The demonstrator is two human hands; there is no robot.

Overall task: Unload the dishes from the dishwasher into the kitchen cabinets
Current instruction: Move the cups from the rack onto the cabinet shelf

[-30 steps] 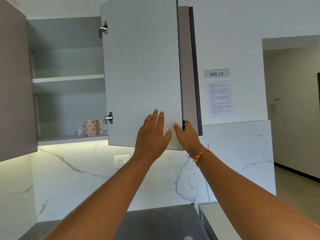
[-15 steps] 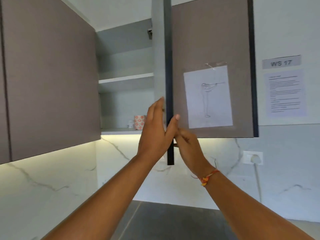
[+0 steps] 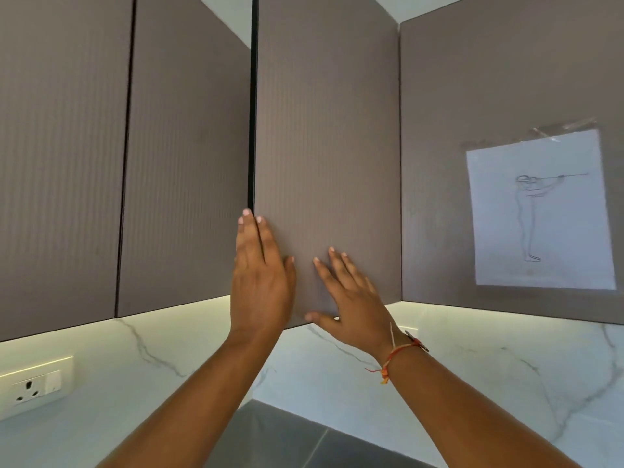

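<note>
A brown ribbed upper cabinet door (image 3: 324,130) fills the middle of the head view and is almost flush with its neighbours; a thin dark gap remains along its left edge. My left hand (image 3: 260,275) lies flat against the door's lower left edge, fingers together and pointing up. Flat on the door's lower right part rests my right hand (image 3: 351,292), fingers spread, thumb at the bottom edge. Neither hand holds anything. The cabinet's inside and the dishes in it are hidden.
Closed brown cabinet doors (image 3: 67,163) run to the left, and another (image 3: 506,96) meets them at the corner, with a taped paper sketch (image 3: 540,211) on it. Below are a lit marble backsplash (image 3: 472,366), a wall socket (image 3: 33,388) at left and a dark countertop (image 3: 287,437).
The cabinet door has swung from wide open to almost closed, hiding the shelves and the patterned cup. Both hands went from holding its edge to pressing flat on its front.
</note>
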